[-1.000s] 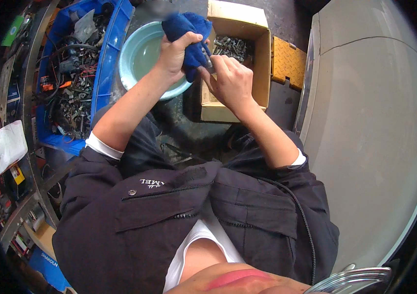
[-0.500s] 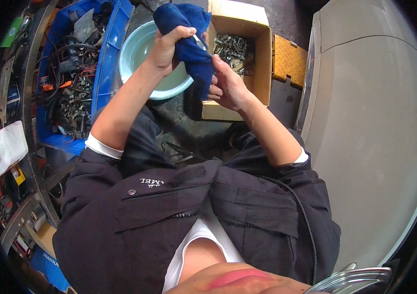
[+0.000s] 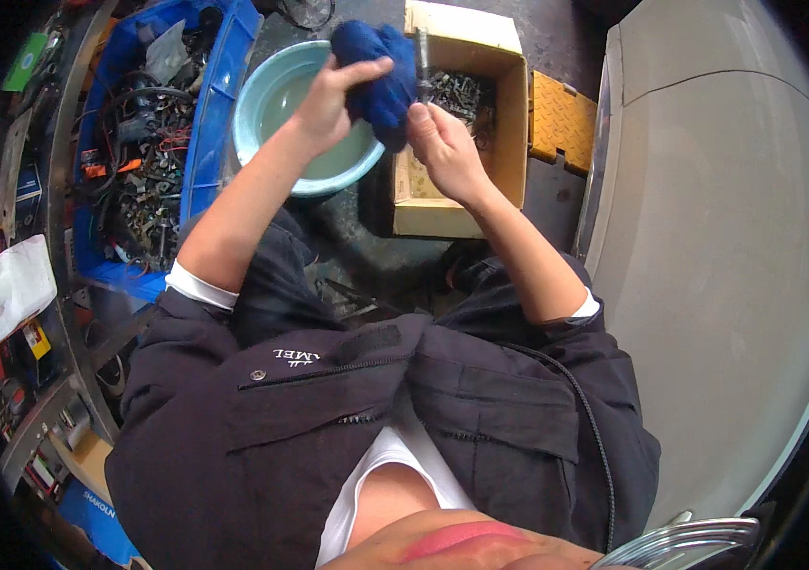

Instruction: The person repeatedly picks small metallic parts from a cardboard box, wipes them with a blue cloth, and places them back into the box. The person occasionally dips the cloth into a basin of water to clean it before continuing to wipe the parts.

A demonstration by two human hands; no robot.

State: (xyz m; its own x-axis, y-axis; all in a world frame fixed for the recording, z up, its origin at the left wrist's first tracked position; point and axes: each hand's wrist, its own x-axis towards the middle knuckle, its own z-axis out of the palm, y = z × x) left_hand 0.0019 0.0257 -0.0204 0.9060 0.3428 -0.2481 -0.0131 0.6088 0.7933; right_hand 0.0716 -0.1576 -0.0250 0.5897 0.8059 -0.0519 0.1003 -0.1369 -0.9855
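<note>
My left hand (image 3: 329, 106) grips a bunched blue cloth (image 3: 376, 76), its thumb laid across the front. Close beside it, my right hand (image 3: 444, 147) pinches a slim metal tool (image 3: 423, 66) that points away from me. The tool's lower end is hidden by the fingers, and its exact kind cannot be made out. Cloth and tool are next to each other; whether they touch is unclear. Under the left hand sits a light-blue basin (image 3: 246, 119) of cloudy liquid. Beyond the right hand, a cardboard box (image 3: 514, 123) holds many small metal parts (image 3: 457, 92).
A blue crate (image 3: 205, 142) full of mixed hardware and wires stands at the left, beside a metal shelf rack (image 3: 67, 237). A yellow ramp block (image 3: 564, 119) lies right of the box. A large pale vehicle panel (image 3: 718, 237) closes off the right side.
The cloth, which hung down around the tool between both hands, is now bunched in my left hand. The tool now shows outside the cloth, upright in my right hand.
</note>
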